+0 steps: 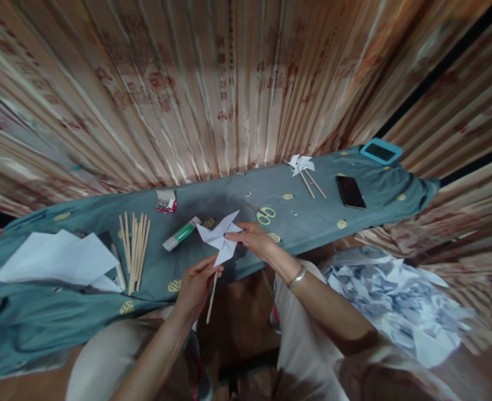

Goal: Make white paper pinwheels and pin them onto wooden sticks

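A white paper pinwheel (222, 238) on a thin wooden stick (211, 301) is held up between my two hands over the table's near edge. My left hand (196, 281) is closed around the stick just below the paper. With thumb and fingers, my right hand (252, 239) pinches the pinwheel near its centre and right blade; a silver bracelet circles that wrist. Just left of the paper lies a green and white glue stick (181, 234). Scissors with light green handles (266, 215) rest beyond my right hand.
On the green cloth (246, 189) are white paper sheets (57, 259), wooden sticks (135, 250), a small open box of pins (166, 201), finished pinwheels (302, 165), a phone (350, 192) and a blue-framed clock (380, 151). A bag of paper scraps (400, 301) stands at right.
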Tool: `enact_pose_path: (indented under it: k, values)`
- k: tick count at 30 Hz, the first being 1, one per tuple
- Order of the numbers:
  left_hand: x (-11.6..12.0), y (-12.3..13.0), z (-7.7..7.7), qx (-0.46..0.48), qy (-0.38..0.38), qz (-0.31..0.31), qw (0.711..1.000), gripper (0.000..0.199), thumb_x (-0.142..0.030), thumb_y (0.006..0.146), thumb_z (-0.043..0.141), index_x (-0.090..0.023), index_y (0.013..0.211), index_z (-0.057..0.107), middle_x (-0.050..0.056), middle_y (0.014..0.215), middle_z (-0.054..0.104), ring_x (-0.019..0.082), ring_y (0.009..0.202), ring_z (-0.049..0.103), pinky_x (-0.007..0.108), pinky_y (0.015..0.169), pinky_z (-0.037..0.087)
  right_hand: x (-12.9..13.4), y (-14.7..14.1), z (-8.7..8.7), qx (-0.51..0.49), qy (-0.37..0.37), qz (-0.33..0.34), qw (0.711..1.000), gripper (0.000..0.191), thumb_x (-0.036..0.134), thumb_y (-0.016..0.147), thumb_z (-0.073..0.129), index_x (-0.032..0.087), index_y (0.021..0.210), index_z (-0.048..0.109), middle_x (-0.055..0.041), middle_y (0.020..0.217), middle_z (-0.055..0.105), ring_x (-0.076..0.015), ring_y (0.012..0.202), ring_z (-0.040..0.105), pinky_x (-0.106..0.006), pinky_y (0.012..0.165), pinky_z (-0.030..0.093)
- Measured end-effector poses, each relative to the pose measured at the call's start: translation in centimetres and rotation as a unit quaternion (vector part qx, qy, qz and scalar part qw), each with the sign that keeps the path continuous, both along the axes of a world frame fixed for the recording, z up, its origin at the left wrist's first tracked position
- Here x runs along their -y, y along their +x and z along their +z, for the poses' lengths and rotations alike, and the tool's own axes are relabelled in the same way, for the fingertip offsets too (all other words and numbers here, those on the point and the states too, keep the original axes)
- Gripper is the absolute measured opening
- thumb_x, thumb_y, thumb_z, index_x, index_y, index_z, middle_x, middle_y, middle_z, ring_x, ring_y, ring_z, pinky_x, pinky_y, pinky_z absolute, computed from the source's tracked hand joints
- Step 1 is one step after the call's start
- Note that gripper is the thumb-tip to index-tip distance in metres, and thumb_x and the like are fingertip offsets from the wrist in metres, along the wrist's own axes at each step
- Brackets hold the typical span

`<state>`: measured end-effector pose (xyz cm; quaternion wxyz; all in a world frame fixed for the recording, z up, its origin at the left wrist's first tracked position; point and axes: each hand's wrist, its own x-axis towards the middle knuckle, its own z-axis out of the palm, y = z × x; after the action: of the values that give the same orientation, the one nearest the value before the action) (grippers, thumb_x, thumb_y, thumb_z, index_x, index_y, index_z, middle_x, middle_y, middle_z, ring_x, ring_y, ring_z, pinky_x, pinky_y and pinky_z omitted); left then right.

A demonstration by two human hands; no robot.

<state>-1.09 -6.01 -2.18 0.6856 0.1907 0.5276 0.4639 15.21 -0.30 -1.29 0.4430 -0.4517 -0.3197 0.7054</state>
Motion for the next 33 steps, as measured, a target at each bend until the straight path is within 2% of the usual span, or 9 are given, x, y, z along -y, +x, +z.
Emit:
enact_pose_path:
  k: [4, 7, 12, 15, 16, 19, 25, 30, 33]
  values:
    - [1.6, 0.4, -1.2, 0.028, -0.033, 0.052, 0.998, 0.022, -0.004, 0.056, 0.080, -0.013, 0.075, 0.077, 0.003, 0.063, 0.073, 0.006, 0.052, 0.061, 0.013, 0.055, 0.049, -0.5, -0.4, -0.3, 0.080, -0.018, 0.048, 0.995, 0.028, 0.024, 0.045, 0.087, 0.015, 0.066, 0.070, 0.0046, 0.059, 0.067, -0.0084, 0.059, 0.056, -0.021, 0.059, 0.040]
    - [2.9, 0.9, -1.8, 0.056, -0.070, 0.099, 0.991, 0.018, 0.002, 0.064, 0.073, -0.012, 0.074, 0.077, 0.003, 0.067, 0.074, 0.006, 0.054, 0.061, 0.012, 0.054, 0.049, -1.0, -0.6, -0.2, 0.148, -0.018, 0.113, 0.982, 0.021, 0.019, 0.050, 0.084, 0.014, 0.065, 0.069, 0.0047, 0.057, 0.064, -0.0078, 0.058, 0.053, -0.020, 0.059, 0.039]
    - [4.5, 2.0, -2.4, 0.109, -0.083, 0.107, 0.985, 0.015, 0.003, 0.071, 0.070, -0.010, 0.074, 0.077, 0.003, 0.069, 0.072, 0.004, 0.050, 0.058, 0.011, 0.051, 0.048, -1.9, -0.4, 0.1, 0.285, 0.026, 0.252, 0.924, 0.013, 0.019, 0.058, 0.076, 0.014, 0.058, 0.064, 0.0074, 0.052, 0.055, -0.0076, 0.054, 0.047, -0.020, 0.055, 0.035]
    - [5.1, 2.2, -3.1, 0.131, -0.095, 0.108, 0.981, 0.015, 0.004, 0.068, 0.072, -0.009, 0.074, 0.077, 0.002, 0.065, 0.071, 0.004, 0.051, 0.058, 0.011, 0.052, 0.048, -2.5, -0.2, 0.0, 0.360, 0.055, 0.309, 0.879, 0.012, 0.021, 0.060, 0.073, 0.013, 0.058, 0.064, 0.0081, 0.051, 0.050, -0.0077, 0.053, 0.044, -0.021, 0.053, 0.033]
    - [5.2, 2.2, -3.4, 0.136, -0.095, 0.107, 0.980, 0.015, 0.004, 0.067, 0.073, -0.009, 0.074, 0.077, 0.002, 0.065, 0.070, 0.004, 0.051, 0.059, 0.011, 0.053, 0.048, -2.7, -0.2, -0.1, 0.397, 0.075, 0.338, 0.850, 0.013, 0.024, 0.062, 0.072, 0.014, 0.060, 0.064, 0.0081, 0.051, 0.050, -0.0079, 0.053, 0.044, -0.021, 0.053, 0.033]
    - [5.4, 2.2, -4.4, 0.144, -0.096, 0.110, 0.979, 0.014, 0.002, 0.065, 0.076, -0.009, 0.073, 0.076, 0.002, 0.065, 0.070, 0.005, 0.054, 0.060, 0.012, 0.056, 0.049, -3.3, -0.3, -0.2, 0.439, 0.101, 0.374, 0.811, 0.013, 0.024, 0.063, 0.073, 0.013, 0.062, 0.066, 0.0079, 0.052, 0.050, -0.0081, 0.054, 0.044, -0.020, 0.052, 0.030]
    - [5.7, 2.3, -5.6, 0.139, -0.104, 0.109, 0.979, 0.019, -0.005, 0.060, 0.083, -0.010, 0.076, 0.075, 0.002, 0.067, 0.071, 0.005, 0.056, 0.061, 0.014, 0.059, 0.048, -4.1, -1.0, -0.2, 0.480, 0.129, 0.417, 0.761, 0.007, 0.017, 0.062, 0.072, 0.012, 0.063, 0.069, 0.0066, 0.052, 0.052, -0.0087, 0.056, 0.044, -0.021, 0.053, 0.029]
    - [5.7, 2.2, -5.7, 0.127, -0.093, 0.089, 0.983, 0.028, -0.015, 0.054, 0.088, -0.011, 0.078, 0.076, 0.001, 0.068, 0.070, 0.006, 0.057, 0.061, 0.016, 0.060, 0.048, -4.6, -1.4, -0.1, 0.505, 0.149, 0.449, 0.722, 0.008, 0.018, 0.063, 0.073, 0.012, 0.068, 0.072, 0.0057, 0.054, 0.054, -0.0094, 0.057, 0.046, -0.021, 0.053, 0.029]
    - [5.7, 2.2, -5.6, 0.126, -0.095, 0.088, 0.983, 0.034, -0.019, 0.048, 0.091, -0.011, 0.077, 0.076, 0.001, 0.067, 0.069, 0.006, 0.058, 0.060, 0.017, 0.061, 0.047, -4.7, -1.6, -0.1, 0.514, 0.151, 0.457, 0.710, 0.010, 0.019, 0.063, 0.073, 0.012, 0.070, 0.074, 0.0053, 0.055, 0.055, -0.0099, 0.058, 0.047, -0.021, 0.054, 0.031]
